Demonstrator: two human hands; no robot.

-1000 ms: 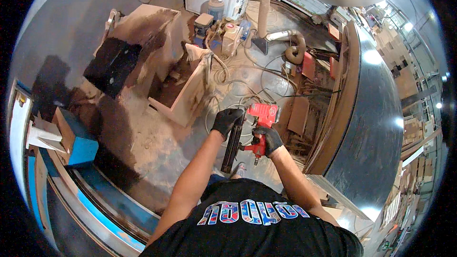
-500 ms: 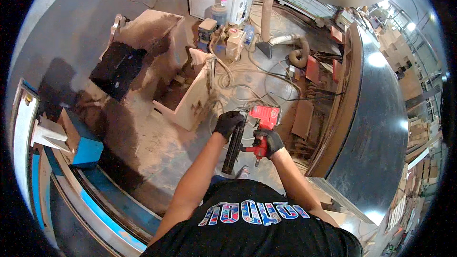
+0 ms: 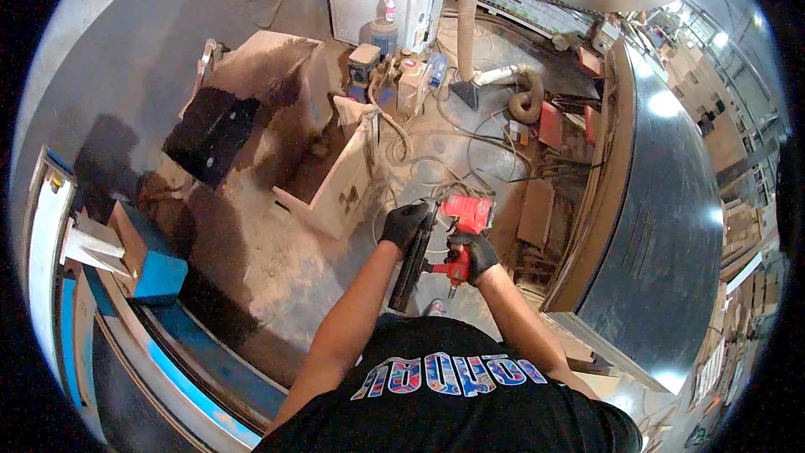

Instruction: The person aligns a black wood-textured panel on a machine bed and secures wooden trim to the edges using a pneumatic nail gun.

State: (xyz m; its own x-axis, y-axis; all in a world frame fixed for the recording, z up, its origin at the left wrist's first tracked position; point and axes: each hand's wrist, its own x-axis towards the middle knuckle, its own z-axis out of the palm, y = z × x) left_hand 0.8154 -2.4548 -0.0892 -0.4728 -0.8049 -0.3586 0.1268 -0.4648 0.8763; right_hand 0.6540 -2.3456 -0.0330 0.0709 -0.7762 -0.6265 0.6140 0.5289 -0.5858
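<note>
A red nail gun (image 3: 466, 211) with a long black magazine (image 3: 412, 260) is held in front of my body. My right hand (image 3: 478, 255), in a black glove, wraps round its red handle. My left hand (image 3: 406, 225), gloved in black too, is closed on the upper part of the magazine. Its fingers are partly hidden, so any small piece in them cannot be made out. An air fitting (image 3: 453, 291) sticks out from the bottom of the handle.
Ahead to the left stand dusty open wooden boxes (image 3: 331, 216) near a black panel (image 3: 210, 136). Hoses (image 3: 402, 147) lie across the floor. A stack of dark-topped sheets (image 3: 646, 226) stands on my right. Blue-edged boards (image 3: 180, 382) lie at my left. A glue jug (image 3: 412, 88) stands ahead.
The view has shifted slightly, and the nail gun sits a little lower in it. Both hands keep their hold on it.
</note>
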